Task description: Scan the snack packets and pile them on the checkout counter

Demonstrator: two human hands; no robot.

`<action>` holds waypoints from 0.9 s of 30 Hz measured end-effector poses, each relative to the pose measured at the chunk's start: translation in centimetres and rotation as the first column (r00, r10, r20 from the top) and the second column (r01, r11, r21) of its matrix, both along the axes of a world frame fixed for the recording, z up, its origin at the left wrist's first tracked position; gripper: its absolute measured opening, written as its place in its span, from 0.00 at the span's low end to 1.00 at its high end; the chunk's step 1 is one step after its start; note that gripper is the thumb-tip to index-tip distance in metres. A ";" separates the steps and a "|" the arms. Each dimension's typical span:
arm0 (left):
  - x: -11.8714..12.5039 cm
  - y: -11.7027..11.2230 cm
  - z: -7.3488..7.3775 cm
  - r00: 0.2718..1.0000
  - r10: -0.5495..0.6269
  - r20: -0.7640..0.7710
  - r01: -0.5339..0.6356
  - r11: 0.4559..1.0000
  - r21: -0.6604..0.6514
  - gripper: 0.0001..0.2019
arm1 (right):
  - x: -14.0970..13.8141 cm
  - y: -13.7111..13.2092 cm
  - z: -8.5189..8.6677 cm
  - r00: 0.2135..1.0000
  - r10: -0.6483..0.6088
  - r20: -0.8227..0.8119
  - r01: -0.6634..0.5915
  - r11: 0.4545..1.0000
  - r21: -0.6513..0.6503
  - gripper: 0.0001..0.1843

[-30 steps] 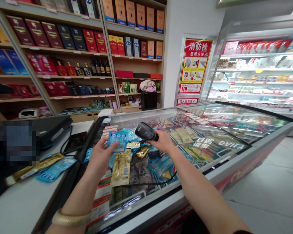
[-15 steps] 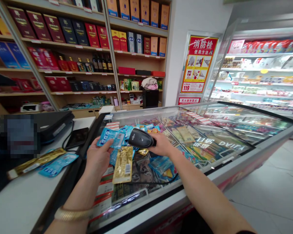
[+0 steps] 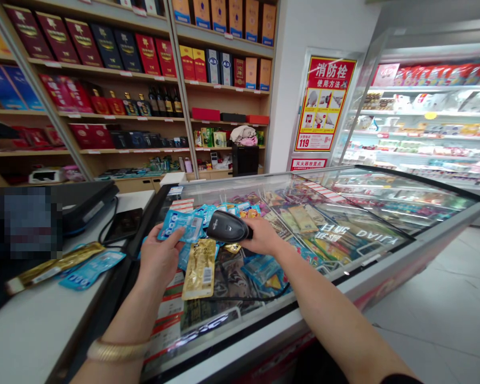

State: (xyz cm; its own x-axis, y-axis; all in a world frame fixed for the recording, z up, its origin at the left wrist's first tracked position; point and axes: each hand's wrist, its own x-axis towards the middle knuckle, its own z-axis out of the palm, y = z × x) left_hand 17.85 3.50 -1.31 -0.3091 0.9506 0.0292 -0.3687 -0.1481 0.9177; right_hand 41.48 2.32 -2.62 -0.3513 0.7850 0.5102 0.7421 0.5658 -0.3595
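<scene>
Blue snack packet sits pinched betw. thumb & fingers of left hand, above freezer glass lid, w/ black barcode scanner gripped tight in right hand just beside it, gold packet lying below on the lid.

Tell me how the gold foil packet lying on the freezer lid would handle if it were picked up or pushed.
The gold packet is flat and thin, so it is probably light and floppy, bending if lifted by one end. Its glossy foil on the smooth glass freezer lid suggests it would slide easily when pushed. Lying flat, it should not roll or tip.
</scene>
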 end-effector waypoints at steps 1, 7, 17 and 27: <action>0.0 0.0 0.0 1.000 -0.002 -0.001 0.002 1.000 0.000 0.20 | 0.0 0.0 0.0 1.000 0.003 0.002 -0.003 1.000 -0.002 0.09; 0.1 -0.2 0.2 1.000 0.003 0.029 -0.003 1.000 -0.007 0.20 | 0.1 0.1 -0.2 1.000 0.007 0.003 -0.007 1.000 -0.012 0.11; 0.1 -0.3 0.2 1.000 0.018 0.011 -0.018 1.000 -0.002 0.20 | 0.1 0.2 -0.4 1.000 0.007 -0.011 -0.007 1.000 -0.004 0.11; -6.2 1.2 1.9 0.917 0.348 -0.195 -0.334 0.937 0.099 0.23 | 0.4 0.3 -0.6 0.997 0.017 -0.070 -0.017 1.000 -0.001 0.11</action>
State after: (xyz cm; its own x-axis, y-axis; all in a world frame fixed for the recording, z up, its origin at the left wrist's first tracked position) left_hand 11.64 4.66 0.58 -0.5949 0.7827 0.1829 -0.0894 -0.2906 0.9527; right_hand 41.83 2.59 -3.26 -0.3278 0.7799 0.5332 0.7052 0.5776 -0.4111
